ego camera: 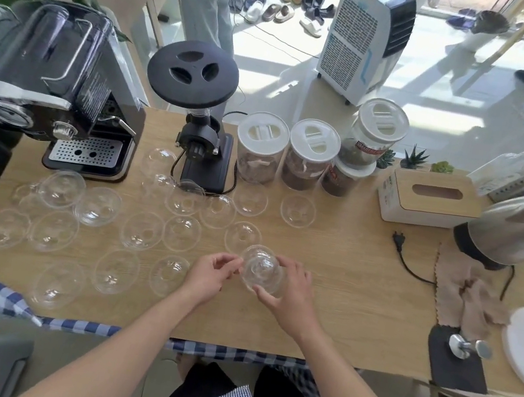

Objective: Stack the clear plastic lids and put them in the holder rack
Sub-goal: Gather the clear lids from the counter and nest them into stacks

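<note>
Several clear dome-shaped plastic lids (143,231) lie scattered over the left and middle of the wooden table (341,295). My right hand (287,290) grips a small stack of clear lids (260,267) just above the table, near its front middle. My left hand (213,274) is beside the stack on its left, fingers curled and touching or nearly touching its rim. More single lids lie just beyond, such as one lid (243,236) and another lid (298,210). I see no holder rack that I can tell apart from the other items.
A coffee machine (65,94) stands back left, a black grinder (201,141) behind the lids, and three white-lidded jars (261,150) beside it. A tissue box (427,199), blender (514,229), loose plug cord (405,253), brown cloth (468,290) and tamper (466,346) fill the right side.
</note>
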Tool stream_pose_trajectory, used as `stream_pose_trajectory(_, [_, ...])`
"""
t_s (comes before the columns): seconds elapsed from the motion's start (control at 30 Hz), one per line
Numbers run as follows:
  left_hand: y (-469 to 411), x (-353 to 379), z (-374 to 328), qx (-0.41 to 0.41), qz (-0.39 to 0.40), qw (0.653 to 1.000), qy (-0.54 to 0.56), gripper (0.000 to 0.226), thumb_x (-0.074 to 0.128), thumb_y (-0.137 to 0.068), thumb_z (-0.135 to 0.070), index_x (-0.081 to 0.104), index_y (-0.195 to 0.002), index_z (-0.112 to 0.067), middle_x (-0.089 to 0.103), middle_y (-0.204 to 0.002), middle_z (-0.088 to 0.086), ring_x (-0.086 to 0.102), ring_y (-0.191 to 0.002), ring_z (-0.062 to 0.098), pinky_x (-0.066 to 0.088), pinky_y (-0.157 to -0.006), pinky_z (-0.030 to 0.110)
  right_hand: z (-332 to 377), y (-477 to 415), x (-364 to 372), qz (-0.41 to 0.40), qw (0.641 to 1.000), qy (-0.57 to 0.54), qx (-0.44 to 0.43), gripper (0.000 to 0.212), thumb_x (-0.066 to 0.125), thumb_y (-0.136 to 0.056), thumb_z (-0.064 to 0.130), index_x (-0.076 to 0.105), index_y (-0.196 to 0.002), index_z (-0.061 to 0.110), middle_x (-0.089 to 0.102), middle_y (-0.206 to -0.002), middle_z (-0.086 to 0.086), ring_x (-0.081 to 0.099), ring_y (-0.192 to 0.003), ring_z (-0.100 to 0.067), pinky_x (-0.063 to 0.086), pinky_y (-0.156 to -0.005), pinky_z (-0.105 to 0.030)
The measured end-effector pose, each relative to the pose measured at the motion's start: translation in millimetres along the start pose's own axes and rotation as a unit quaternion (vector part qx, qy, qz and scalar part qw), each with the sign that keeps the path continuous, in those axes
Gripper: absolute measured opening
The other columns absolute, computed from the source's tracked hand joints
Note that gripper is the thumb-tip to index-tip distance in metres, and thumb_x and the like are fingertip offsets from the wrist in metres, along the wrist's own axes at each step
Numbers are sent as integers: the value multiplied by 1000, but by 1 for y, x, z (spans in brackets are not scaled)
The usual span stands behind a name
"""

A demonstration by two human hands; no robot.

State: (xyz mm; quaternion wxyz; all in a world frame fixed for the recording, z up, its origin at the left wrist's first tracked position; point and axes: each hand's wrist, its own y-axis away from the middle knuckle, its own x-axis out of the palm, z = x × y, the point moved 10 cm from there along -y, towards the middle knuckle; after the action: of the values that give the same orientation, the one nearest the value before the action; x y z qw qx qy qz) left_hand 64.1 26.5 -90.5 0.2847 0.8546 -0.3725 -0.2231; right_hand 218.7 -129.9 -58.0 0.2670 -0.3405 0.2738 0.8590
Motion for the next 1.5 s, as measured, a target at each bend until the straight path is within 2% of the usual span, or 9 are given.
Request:
stream_pose_trajectory(0.2, [10, -33, -12, 76, -57, 979, -181, 19, 69, -110, -33, 77, -127, -31, 77, -113, -16, 68, -103, -3, 50, -80, 16, 3, -5, 22, 42, 999, 10, -6, 91, 84, -86, 63, 42, -159, 28, 48, -156, 10, 43, -146, -11, 43, -126, -43])
stream_pose_trajectory(0.5, [16, -38, -14, 104, -77, 947, -295, 37, 70, -108, -38, 70, -140, -22, 68, -122, -12, 67, -108, 5, 60, -102, 34, 24, -6, 43, 83, 996, -11, -22, 95, 92, -85, 50, 39, -162, 31, 51, -152, 7, 48, -139, -11, 44, -123, -39])
stream_pose_trajectory(0.63, [34, -78, -18, 133, -158, 884, -418, 46, 70, -106, -42, 67, -147, -21, 65, -137, -2, 56, -135, 21, 52, -106, 37, 34, -10, 42, 65, 997, 30, -9, 93, 87, -85, 56, 36, -162, 36, 46, -144, 4, 50, -135, -16, 46, -119, -47])
stream_pose_trajectory(0.77, [50, -114, 1, 118, -202, 800, -553, 73, 85, -84, -65, 69, -140, -20, 67, -140, 6, 56, -135, 30, 54, -100, 46, 58, -13, 44, 59, 993, 98, -34, 91, 81, -86, 58, 35, -162, 40, 46, -146, 0, 44, -141, -19, 43, -115, -48])
stream_pose_trajectory(0.87, [50, -122, 20, 98, -188, 778, -591, 90, 83, -77, -76, 65, -147, -21, 68, -139, 5, 57, -130, 28, 51, -95, 43, 66, -16, 52, 70, 989, 130, -26, 93, 82, -84, 58, 35, -163, 40, 45, -148, -2, 44, -142, -22, 44, -114, -50])
stream_pose_trajectory(1.17, [44, -112, 18, 125, -163, 790, -579, 87, 85, -77, -73, 63, -148, -27, 71, -137, -3, 58, -124, 25, 45, -89, 41, 82, -17, 75, 122, 987, 100, -25, 99, 82, -86, 63, 31, -167, 38, 42, -159, -8, 45, -149, -27, 48, -120, -54])
stream_pose_trajectory(1.27, [49, -119, 8, 141, -180, 800, -554, 84, 85, -76, -74, 67, -143, -26, 73, -131, -2, 60, -121, 25, 45, -88, 40, 82, -23, 59, 75, 994, 76, -2, 92, 67, -91, 77, 38, -163, 27, 47, -155, -3, 48, -144, -22, 47, -120, -54])
stream_pose_trajectory(1.4, [57, -127, -5, 186, -194, 819, -507, 89, 80, -80, -75, 61, -150, -25, 68, -139, -3, 57, -127, 23, 50, -96, 40, 73, -52, 29, -26, 999, 24, 33, 71, 69, -102, 58, 52, -151, 11, 54, -144, -7, 50, -135, -23, 46, -118, -48])
stream_pose_trajectory(1.5, [59, -122, -14, 211, -173, 838, -473, 94, 76, -83, -75, 50, -160, -28, 59, -148, -5, 49, -136, 21, 47, -105, 39, 60, -78, 29, -23, 994, 0, 104, 81, 75, -100, 55, 47, -156, 4, 51, -153, -18, 46, -146, -35, 40, -121, -47])
